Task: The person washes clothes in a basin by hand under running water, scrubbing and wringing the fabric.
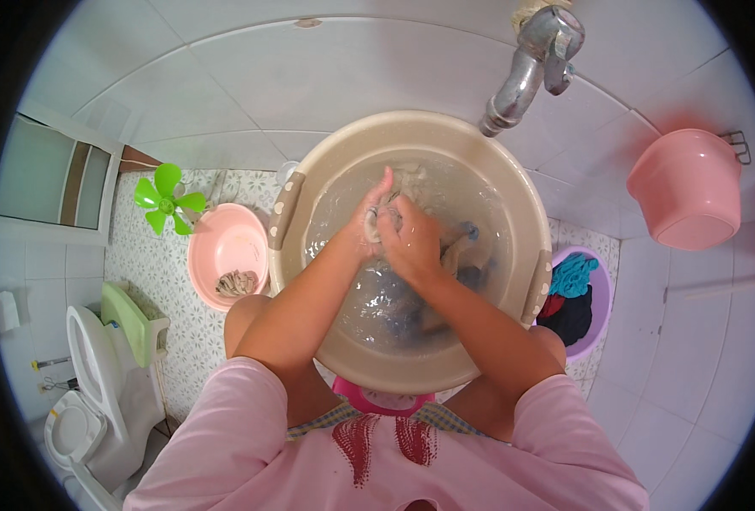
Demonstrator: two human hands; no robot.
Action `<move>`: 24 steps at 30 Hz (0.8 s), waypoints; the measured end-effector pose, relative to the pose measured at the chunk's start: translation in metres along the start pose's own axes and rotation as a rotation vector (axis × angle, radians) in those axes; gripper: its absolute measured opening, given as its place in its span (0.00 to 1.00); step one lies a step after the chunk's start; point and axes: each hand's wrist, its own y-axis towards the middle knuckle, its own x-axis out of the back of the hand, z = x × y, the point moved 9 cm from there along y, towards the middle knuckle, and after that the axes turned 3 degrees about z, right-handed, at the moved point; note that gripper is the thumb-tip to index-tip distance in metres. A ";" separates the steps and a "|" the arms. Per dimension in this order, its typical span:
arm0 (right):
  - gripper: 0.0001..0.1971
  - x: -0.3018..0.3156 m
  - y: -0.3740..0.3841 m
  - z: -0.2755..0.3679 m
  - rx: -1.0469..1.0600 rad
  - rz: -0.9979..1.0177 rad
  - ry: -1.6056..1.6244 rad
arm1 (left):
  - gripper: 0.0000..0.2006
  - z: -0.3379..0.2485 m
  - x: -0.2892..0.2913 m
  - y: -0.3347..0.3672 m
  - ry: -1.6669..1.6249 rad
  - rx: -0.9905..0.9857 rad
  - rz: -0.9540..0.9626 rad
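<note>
Above the water in a large beige basin (pixel 411 379), my two hands meet around a small bunched, wet, pale cloth (pixel 376 225). My left hand (pixel 365 213) cups it from the left, thumb pointing up. My right hand (pixel 413 234) presses it from the right, with its fingers curled over. What kind of garment the cloth is, I cannot make out. More light fabric (pixel 413 180) lies in the cloudy water just beyond my hands. Darker clothes (pixel 471 277) with blue parts are soaking to the right and below, partly hidden by my right forearm.
A metal tap (pixel 522 81) juts over the basin's far right rim. To the left stand a pink tub (pixel 217 223) holding a wrung cloth, a green fan (pixel 168 204) and a toilet (pixel 96 358). A purple tub (pixel 600 324) of clothes sits right, below a hanging pink bucket (pixel 688 187).
</note>
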 end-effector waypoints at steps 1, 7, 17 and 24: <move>0.12 0.002 -0.001 0.007 -0.002 -0.003 -0.001 | 0.24 0.002 -0.007 0.005 -0.013 -0.001 0.175; 0.13 0.031 0.013 -0.011 0.115 -0.284 -0.243 | 0.18 0.018 0.023 0.013 0.070 -0.046 -0.118; 0.19 0.031 0.038 -0.093 -0.095 0.115 -0.396 | 0.18 -0.048 0.052 -0.014 1.340 -0.222 -0.489; 0.19 0.031 0.023 -0.133 -0.291 -0.161 -0.303 | 0.24 -0.015 0.045 -0.004 0.762 -0.082 -0.470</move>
